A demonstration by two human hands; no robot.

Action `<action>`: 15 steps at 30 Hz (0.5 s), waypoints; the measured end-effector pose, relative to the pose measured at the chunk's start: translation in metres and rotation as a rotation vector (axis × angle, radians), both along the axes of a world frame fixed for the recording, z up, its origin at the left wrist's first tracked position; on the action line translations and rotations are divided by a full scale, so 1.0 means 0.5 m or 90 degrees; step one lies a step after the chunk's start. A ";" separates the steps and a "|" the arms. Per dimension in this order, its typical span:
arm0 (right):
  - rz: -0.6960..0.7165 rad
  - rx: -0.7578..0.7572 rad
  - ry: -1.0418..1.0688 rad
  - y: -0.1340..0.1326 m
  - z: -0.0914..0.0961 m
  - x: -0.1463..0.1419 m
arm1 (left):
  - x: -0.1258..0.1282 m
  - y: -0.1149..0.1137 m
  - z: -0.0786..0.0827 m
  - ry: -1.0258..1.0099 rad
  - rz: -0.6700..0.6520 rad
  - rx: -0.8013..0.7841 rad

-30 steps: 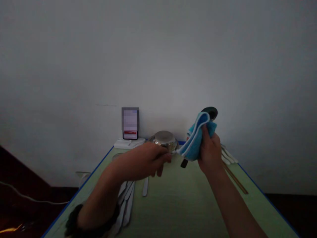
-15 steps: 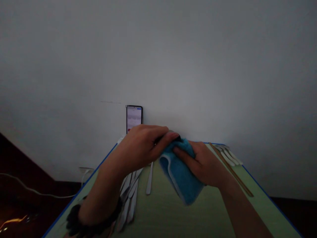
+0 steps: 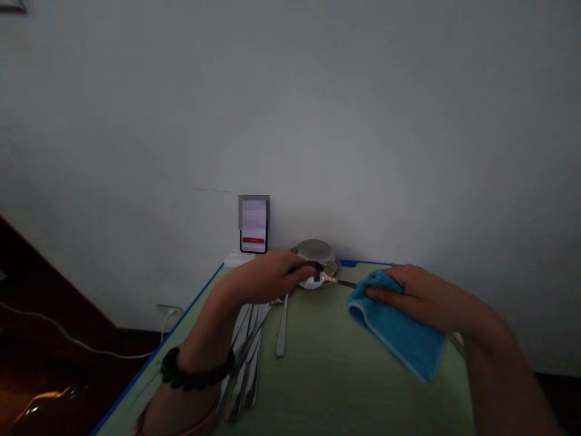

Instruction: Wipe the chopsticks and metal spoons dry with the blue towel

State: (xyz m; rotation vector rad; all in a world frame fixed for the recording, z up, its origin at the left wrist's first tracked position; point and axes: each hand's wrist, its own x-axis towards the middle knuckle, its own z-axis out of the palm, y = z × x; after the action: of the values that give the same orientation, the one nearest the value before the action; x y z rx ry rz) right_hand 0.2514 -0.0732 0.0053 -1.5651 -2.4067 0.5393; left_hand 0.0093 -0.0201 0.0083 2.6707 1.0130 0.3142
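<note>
My left hand (image 3: pixel 276 275) is closed on one end of a metal piece of cutlery (image 3: pixel 333 279); its fingers hide that end, so I cannot tell its kind. The other end runs rightward into a blue cloth (image 3: pixel 403 330) with a pale edge. Pinched in my right hand (image 3: pixel 417 293), the cloth wraps that end and its loose part hangs down over the table. Just behind the left fingers is a round metal dish or lid (image 3: pixel 314 249). A single metal utensil (image 3: pixel 282 333) lies below the left hand.
Several metal utensils (image 3: pixel 247 369) lie in a pile on the green table (image 3: pixel 327 387), beside my left forearm. A phone (image 3: pixel 254 227) stands against the wall above a white object (image 3: pixel 238 259). Partly hidden by my right arm is a chopstick-like stick (image 3: pixel 456 344).
My right hand has moved right with the cloth, away from the left hand. Cutlery now shows stretched between the hands, and the round metal dish or lid has come into view.
</note>
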 end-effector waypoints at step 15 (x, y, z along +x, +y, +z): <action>-0.020 0.087 -0.012 -0.002 -0.003 -0.016 | -0.028 -0.012 0.024 -0.017 0.068 0.170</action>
State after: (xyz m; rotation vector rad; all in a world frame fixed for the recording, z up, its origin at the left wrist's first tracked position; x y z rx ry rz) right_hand 0.2434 -0.0742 0.0038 -1.5552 -2.3733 0.3469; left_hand -0.0046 -0.0260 0.0203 2.8418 1.1823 0.5401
